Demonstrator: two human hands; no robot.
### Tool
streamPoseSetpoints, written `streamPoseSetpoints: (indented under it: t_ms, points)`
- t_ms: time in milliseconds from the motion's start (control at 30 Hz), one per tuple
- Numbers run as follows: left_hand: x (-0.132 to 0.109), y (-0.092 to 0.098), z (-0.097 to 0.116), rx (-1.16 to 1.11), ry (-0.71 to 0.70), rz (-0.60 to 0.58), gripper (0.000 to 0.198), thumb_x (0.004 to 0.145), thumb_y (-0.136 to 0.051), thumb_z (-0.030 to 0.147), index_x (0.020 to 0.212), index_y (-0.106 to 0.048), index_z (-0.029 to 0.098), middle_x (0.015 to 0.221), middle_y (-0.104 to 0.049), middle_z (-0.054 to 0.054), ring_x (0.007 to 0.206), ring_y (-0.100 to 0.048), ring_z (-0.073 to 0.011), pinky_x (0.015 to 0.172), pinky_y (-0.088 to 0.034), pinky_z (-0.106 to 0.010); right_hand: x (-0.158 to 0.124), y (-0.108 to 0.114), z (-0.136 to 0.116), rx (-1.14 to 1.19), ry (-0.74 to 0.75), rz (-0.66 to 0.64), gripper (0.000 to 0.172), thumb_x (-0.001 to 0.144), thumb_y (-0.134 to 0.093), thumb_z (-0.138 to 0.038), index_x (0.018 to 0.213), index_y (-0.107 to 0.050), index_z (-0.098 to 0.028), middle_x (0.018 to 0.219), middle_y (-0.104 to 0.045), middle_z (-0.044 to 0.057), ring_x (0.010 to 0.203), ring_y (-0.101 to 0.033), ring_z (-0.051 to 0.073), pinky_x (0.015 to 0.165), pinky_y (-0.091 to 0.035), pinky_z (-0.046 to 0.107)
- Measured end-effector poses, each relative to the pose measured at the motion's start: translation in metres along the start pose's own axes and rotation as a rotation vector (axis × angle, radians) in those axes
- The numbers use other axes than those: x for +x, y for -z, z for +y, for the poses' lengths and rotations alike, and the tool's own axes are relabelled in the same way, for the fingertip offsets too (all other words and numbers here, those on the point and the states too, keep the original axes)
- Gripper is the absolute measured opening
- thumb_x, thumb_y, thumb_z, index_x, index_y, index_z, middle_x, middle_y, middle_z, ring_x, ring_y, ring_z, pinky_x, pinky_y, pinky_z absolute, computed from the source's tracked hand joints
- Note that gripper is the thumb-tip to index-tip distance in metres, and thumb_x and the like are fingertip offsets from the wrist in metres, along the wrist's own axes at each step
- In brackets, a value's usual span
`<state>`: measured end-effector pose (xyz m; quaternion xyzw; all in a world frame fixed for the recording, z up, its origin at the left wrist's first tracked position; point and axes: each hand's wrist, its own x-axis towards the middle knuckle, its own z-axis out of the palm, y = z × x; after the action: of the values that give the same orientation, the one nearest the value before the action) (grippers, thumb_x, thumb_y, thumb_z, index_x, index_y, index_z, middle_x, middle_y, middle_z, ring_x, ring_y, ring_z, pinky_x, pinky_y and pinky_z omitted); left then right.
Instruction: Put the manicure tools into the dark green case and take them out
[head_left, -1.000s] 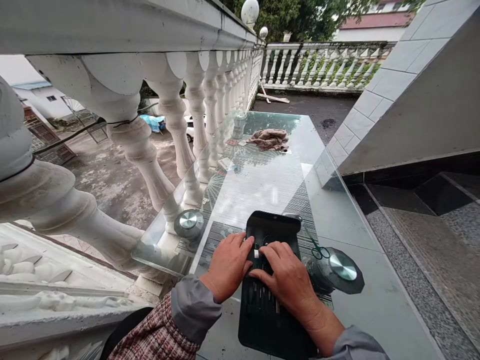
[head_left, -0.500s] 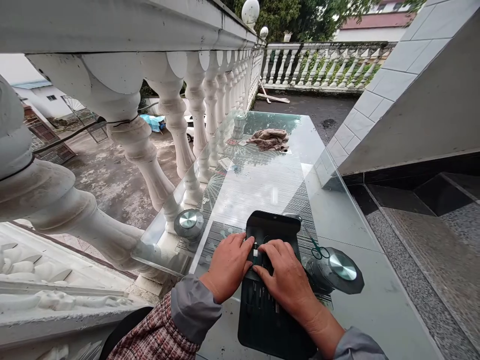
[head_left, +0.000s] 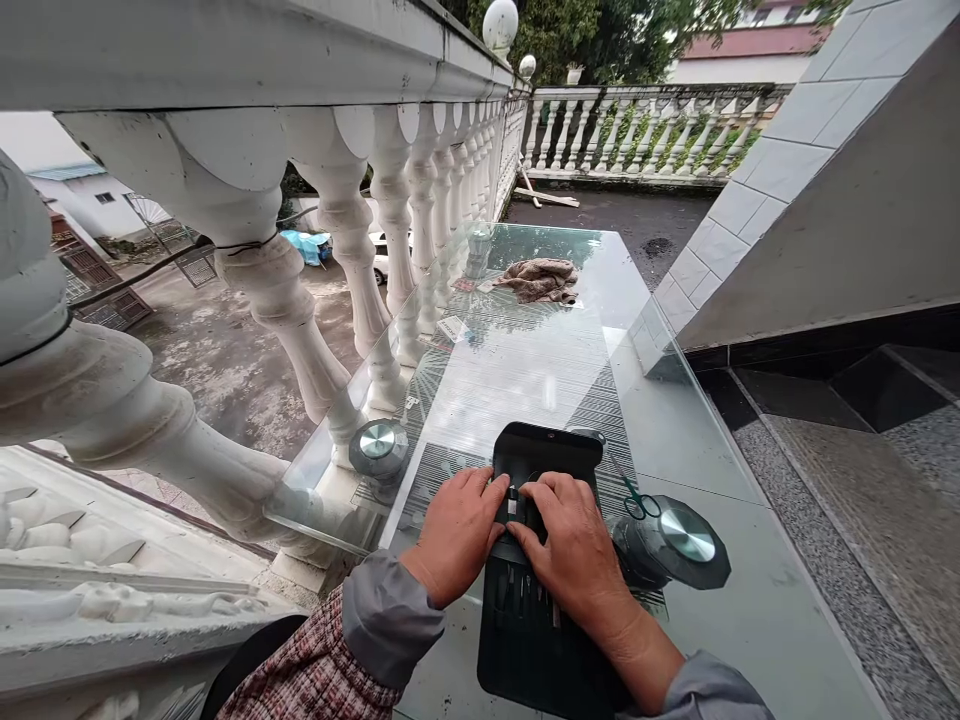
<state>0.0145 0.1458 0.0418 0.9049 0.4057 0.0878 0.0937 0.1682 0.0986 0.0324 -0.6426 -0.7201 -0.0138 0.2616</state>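
An open black tool case [head_left: 544, 455] lies on the glass table [head_left: 525, 370], with several small metal tools in slots. My left hand [head_left: 454, 530] rests on the case's left edge, fingers curled and pressing down. My right hand [head_left: 574, 545] lies over the middle of the case, its fingertips pinched on a small white-tipped tool [head_left: 512, 503] between both hands. Small green-handled scissors [head_left: 636, 500] lie on the glass just right of the case.
Round metal table mounts sit at the left [head_left: 377, 442] and right [head_left: 686, 548] of the case. A crumpled brown cloth [head_left: 541, 278] lies at the table's far end. A white balustrade [head_left: 330, 220] runs along the left; a tiled wall [head_left: 810, 190] and steps lie to the right.
My right hand has shifted slightly up and left over the case, closing on the small tool. The left hand has stayed in place.
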Motion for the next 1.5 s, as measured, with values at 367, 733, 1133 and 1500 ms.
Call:
streamPoseSetpoints:
  t_ms: [367, 733, 1133, 1500]
  points:
    - [-0.001, 0.002, 0.001, -0.022, 0.002, -0.017, 0.054, 0.079, -0.064, 0.016, 0.128, -0.041, 0.019, 0.13, -0.048, -0.01, 0.12, -0.044, -0.0272, 0.099, -0.04, -0.042, 0.002, -0.006, -0.003, -0.076, -0.01, 0.062, 0.021, 0.077, -0.059, -0.021, 0.098, -0.058, -0.016, 0.104, -0.052, 0.012, 0.097, -0.044, 0.026, 0.079, -0.042, 0.04]
    - [0.0, 0.003, 0.002, -0.045, 0.011, -0.002, 0.053, 0.08, -0.063, 0.015, 0.128, -0.04, 0.02, 0.128, -0.049, -0.01, 0.12, -0.045, -0.0268, 0.097, -0.042, -0.042, 0.002, -0.008, -0.003, -0.014, 0.012, 0.116, 0.024, 0.079, -0.057, -0.023, 0.102, -0.058, -0.018, 0.109, -0.052, 0.013, 0.102, -0.044, 0.028, 0.084, -0.041, 0.044]
    - [-0.001, -0.002, -0.003, -0.035, -0.009, -0.007, 0.062, 0.077, -0.067, 0.015, 0.13, -0.036, 0.021, 0.131, -0.047, -0.011, 0.121, -0.045, -0.0283, 0.099, -0.041, -0.044, -0.006, 0.029, 0.126, -0.091, -0.435, 0.173, 0.033, 0.082, -0.043, -0.043, 0.097, -0.057, -0.018, 0.087, -0.06, 0.009, 0.08, -0.051, 0.023, 0.077, -0.04, 0.039]
    - [0.001, -0.001, 0.0, -0.049, 0.003, 0.02, 0.061, 0.076, -0.067, 0.014, 0.129, -0.038, 0.021, 0.129, -0.049, -0.01, 0.12, -0.046, -0.0282, 0.098, -0.042, -0.044, -0.011, 0.023, 0.123, -0.25, -0.377, -0.028, 0.018, 0.082, -0.043, -0.03, 0.075, -0.058, -0.022, 0.082, -0.057, 0.006, 0.083, -0.049, 0.023, 0.07, -0.038, 0.034]
